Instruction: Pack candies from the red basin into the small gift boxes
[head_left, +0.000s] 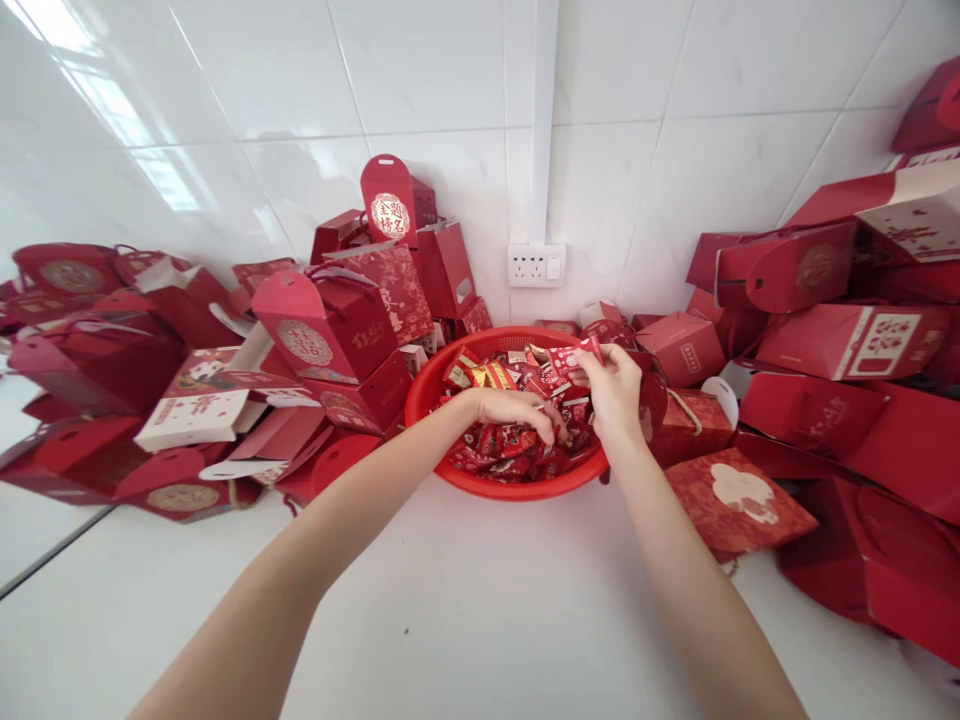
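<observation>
A round red plastic basket stands on the white table against the tiled wall, heaped with small red and gold wrapped sweets. My left hand lies palm down on the heap, its fingers curled into the packets. Just to its right, my right hand is raised above the heap and pinches a few small red packets between thumb and fingers.
Piles of red paper gift boxes and bags crowd the left and the right of the basket. A flat red bag lies by my right wrist. A white wall socket sits above the basket. White tabletop spreads in front.
</observation>
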